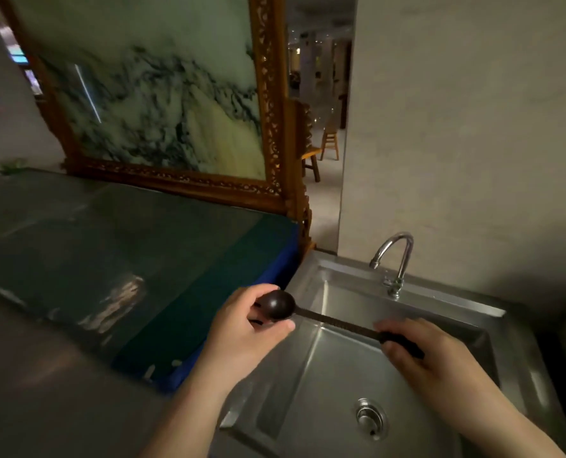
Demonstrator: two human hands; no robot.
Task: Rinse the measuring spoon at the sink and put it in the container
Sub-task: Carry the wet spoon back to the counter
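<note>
A dark measuring spoon (337, 322) with a round bowl and a long thin handle is held level over the left part of the steel sink (351, 368). My left hand (245, 328) cups the spoon's bowl at the sink's left rim. My right hand (423, 355) grips the thick black end of the handle above the basin. The chrome faucet (395, 259) stands at the back of the sink, and no water runs from it. The drain (370, 418) lies in the basin floor below my hands. No container is in view.
A glass-topped counter (109, 259) with a blue edge lies left of the sink. A large framed marble picture (162, 104) stands at its back. A beige wall rises behind the faucet. Wooden chairs (321, 150) stand in the passage beyond.
</note>
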